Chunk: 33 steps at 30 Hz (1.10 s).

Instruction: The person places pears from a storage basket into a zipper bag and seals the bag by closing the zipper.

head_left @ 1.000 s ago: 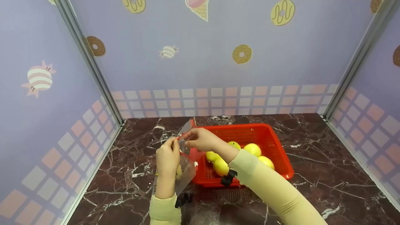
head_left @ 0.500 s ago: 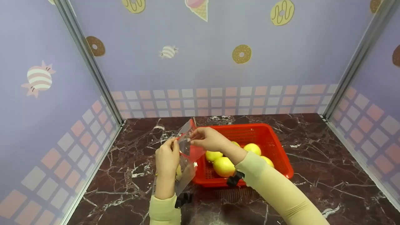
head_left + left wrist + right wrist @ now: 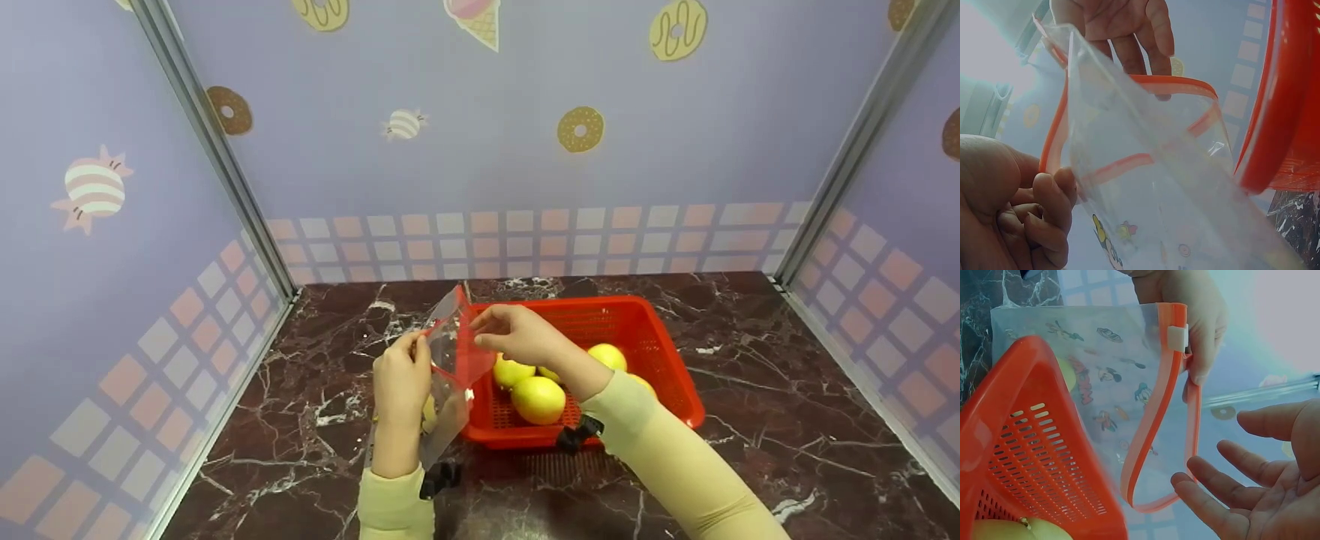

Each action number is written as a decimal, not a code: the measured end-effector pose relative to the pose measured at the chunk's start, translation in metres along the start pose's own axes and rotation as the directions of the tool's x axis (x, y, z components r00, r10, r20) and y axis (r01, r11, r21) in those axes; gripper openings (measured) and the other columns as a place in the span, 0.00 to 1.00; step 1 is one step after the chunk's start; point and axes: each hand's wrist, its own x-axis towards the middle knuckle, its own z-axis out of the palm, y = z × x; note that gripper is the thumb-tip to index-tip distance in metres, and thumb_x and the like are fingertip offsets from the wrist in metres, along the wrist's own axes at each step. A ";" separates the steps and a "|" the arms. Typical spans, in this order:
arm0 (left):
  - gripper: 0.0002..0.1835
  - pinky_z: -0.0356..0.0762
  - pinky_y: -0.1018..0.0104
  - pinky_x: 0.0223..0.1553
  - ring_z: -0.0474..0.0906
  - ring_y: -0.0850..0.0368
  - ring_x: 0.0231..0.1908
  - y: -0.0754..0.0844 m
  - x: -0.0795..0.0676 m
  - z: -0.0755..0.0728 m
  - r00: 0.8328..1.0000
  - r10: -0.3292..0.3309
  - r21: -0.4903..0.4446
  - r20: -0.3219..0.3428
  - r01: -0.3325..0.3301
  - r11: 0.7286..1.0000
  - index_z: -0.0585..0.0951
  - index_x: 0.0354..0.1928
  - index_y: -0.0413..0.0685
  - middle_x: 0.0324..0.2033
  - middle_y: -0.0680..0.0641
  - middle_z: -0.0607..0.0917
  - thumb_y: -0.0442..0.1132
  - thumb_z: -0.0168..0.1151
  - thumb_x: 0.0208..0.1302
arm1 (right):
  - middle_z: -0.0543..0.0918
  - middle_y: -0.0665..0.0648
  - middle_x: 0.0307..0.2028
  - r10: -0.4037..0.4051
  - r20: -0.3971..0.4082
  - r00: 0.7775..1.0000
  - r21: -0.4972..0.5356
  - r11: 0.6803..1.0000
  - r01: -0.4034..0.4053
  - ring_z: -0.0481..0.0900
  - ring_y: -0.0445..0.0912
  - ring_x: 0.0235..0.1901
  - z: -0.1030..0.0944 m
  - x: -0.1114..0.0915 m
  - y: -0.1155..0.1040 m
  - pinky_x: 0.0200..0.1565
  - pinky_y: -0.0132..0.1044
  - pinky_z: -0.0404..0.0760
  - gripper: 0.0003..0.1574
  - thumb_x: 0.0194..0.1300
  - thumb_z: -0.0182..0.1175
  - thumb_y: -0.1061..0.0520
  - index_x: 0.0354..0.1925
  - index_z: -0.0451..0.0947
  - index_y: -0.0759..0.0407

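A clear zip bag with a red-orange zip band and printed cartoon figures stands with its mouth spread. My left hand pinches the near side of that band between thumb and fingers. Just right of the mouth is my right hand, its fingers loosely bent and nothing in them; in the right wrist view its fingertips come right up to the band. A white slider sits at one end of the zip. Something yellow shows through the bag, partly behind my left hand.
Right beside the bag stands a red slotted plastic basket. Several round yellow fruits lie in it, some hidden by my right arm. Patterned panels enclose the dark marbled tabletop at the back and sides.
My right hand has drawn back a little to the right from inside the bag's mouth, which now stands wider. My left hand keeps its place on the band.
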 end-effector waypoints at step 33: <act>0.13 0.79 0.47 0.36 0.79 0.46 0.28 -0.003 0.001 -0.002 1.000 -0.025 -0.020 -0.007 0.025 0.999 0.89 0.48 0.40 0.30 0.39 0.88 0.36 0.59 0.71 | 0.83 0.64 0.57 0.124 -0.165 0.978 0.090 0.990 -0.110 0.82 0.51 0.47 -0.024 -0.030 0.053 0.37 0.37 0.80 0.21 0.68 0.66 0.56 0.58 0.78 0.58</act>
